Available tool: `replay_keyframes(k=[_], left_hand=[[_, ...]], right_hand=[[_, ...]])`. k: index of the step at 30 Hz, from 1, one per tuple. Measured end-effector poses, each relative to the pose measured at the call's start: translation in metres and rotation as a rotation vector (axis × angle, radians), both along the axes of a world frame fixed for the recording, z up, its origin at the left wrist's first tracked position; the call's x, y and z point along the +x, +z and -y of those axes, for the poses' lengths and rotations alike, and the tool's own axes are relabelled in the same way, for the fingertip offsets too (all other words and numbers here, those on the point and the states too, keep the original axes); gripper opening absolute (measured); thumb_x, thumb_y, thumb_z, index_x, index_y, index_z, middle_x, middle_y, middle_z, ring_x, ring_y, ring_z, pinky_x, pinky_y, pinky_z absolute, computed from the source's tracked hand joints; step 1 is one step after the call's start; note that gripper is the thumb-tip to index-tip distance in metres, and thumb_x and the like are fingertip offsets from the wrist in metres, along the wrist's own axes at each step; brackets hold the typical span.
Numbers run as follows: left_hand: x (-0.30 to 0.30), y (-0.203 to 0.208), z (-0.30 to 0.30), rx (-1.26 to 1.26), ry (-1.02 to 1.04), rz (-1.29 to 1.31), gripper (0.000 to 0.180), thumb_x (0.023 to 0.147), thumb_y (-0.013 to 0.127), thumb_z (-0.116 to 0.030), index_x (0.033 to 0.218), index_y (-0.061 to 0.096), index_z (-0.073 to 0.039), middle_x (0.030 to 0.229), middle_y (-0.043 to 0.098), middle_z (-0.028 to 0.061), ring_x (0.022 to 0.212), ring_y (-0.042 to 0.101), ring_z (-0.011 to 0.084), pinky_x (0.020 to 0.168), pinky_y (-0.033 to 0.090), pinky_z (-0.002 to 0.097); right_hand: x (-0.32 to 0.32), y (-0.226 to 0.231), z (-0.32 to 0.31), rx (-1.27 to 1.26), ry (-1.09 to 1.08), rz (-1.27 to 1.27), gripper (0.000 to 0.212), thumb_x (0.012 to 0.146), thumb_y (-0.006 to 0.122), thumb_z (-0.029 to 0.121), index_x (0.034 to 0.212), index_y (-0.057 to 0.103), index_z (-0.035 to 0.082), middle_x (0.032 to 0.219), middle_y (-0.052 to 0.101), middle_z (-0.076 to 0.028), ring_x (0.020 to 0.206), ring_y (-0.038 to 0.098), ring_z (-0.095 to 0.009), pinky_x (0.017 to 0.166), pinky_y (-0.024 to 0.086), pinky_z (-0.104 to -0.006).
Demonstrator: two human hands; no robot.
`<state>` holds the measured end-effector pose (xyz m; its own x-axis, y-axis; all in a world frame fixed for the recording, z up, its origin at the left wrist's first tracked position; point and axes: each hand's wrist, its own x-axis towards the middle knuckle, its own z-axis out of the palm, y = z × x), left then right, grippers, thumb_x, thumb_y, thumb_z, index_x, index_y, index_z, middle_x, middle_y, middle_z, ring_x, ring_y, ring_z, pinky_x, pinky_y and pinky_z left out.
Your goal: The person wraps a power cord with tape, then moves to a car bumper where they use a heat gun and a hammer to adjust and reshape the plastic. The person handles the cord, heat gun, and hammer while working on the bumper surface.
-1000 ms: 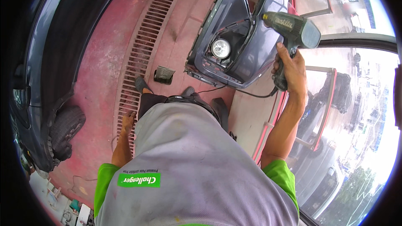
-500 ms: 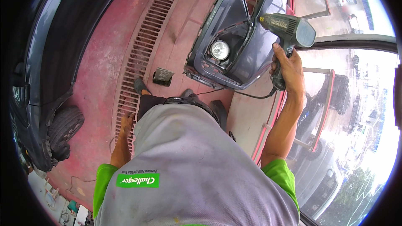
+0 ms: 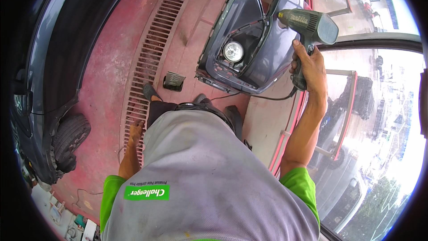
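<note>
Gripping one heat gun (image 3: 312, 29) (one bumper (image 3: 249, 44))

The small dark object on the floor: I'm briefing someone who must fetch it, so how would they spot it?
Find the long slotted floor drain in the red floor. Just right of it, before the grey bumper, lies the small dark ribbed block, the only loose thing between them.

Green heat gun (image 3: 312, 24) — grey bumper (image 3: 249, 49) — red floor (image 3: 111, 85).

Right hand (image 3: 307, 64) is gripping with fingers curled, arm raised forward; left hand (image 3: 135, 132) is hanging open by the hip.
</note>
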<state>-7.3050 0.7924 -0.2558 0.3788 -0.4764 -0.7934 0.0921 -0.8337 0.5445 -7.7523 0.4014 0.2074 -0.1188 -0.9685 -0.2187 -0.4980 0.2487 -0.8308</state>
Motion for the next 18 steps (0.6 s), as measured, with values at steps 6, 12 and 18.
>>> replay_keyframes(k=[6,12,18], left_hand=[[-0.002,0.004,0.001,-0.060,0.009,-0.033,0.032,0.095,0.061,-0.028,0.114,0.068,-0.003,0.082,0.064,0.0057,0.059,0.059,0.0144,0.046,0.041,0.0284],[-0.004,0.017,0.012,-0.021,0.002,0.021,0.028,0.096,0.060,-0.027,0.110,0.068,-0.004,0.075,0.063,0.0029,0.056,0.056,0.0125,0.046,0.039,0.0271],[-0.002,0.028,0.022,-0.055,0.011,-0.027,0.029,0.097,0.060,-0.028,0.109,0.068,-0.002,0.073,0.064,0.0026,0.056,0.057,0.0107,0.046,0.039,0.0252]], right_hand=[[-0.007,0.000,0.008,-0.034,-0.031,0.012,0.037,0.090,0.075,0.038,0.095,0.058,0.005,0.074,0.056,-0.002,0.054,0.055,-0.009,0.048,0.050,-0.0264],[-0.007,-0.006,0.003,-0.009,-0.061,0.087,0.037,0.089,0.076,0.037,0.095,0.057,0.006,0.073,0.055,-0.001,0.054,0.055,-0.009,0.047,0.051,-0.0261],[-0.011,-0.004,-0.001,-0.012,-0.068,0.081,0.037,0.089,0.076,0.037,0.093,0.057,0.006,0.073,0.055,-0.001,0.055,0.056,-0.009,0.047,0.050,-0.0257]])
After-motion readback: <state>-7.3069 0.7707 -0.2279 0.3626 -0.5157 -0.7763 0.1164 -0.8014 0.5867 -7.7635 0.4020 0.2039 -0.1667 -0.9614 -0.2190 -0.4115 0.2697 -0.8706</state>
